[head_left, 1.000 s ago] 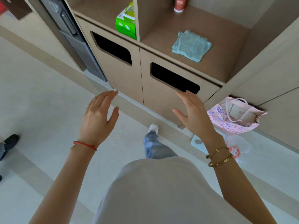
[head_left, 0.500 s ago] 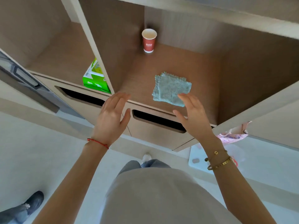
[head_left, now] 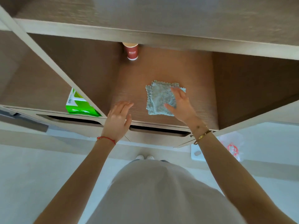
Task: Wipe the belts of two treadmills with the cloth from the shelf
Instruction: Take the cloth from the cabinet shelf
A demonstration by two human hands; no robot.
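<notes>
The cloth [head_left: 160,98], a pale blue-green folded square with scalloped edges, lies flat on the brown shelf [head_left: 199,88], toward the front of the open compartment. The right hand [head_left: 182,105] reaches into that compartment with its fingers [head_left: 177,92] spread and extended over the right part of the cloth, the thumb pointing across its lower right corner; the fingers are open and have not closed on the fabric, and whether the fingertips actually touch it cannot be told. The left hand [head_left: 117,120] hovers left of the cloth, over the front edge of the shelf, palm down with its fingers loosely spread and holding nothing; it is apart from the cloth. A red string bracelet [head_left: 106,139] circles the left wrist and gold bangles [head_left: 202,135] the right. Behind the cloth, well apart from it at the back of the same compartment, stands an upright red paper cup [head_left: 132,51]; its rim is partly hidden by the board above, so its contents cannot be seen. Left of the cloth, beyond the upright divider, a green and white packet [head_left: 77,105] sits in the neighbouring compartment, near its front edge.
</notes>
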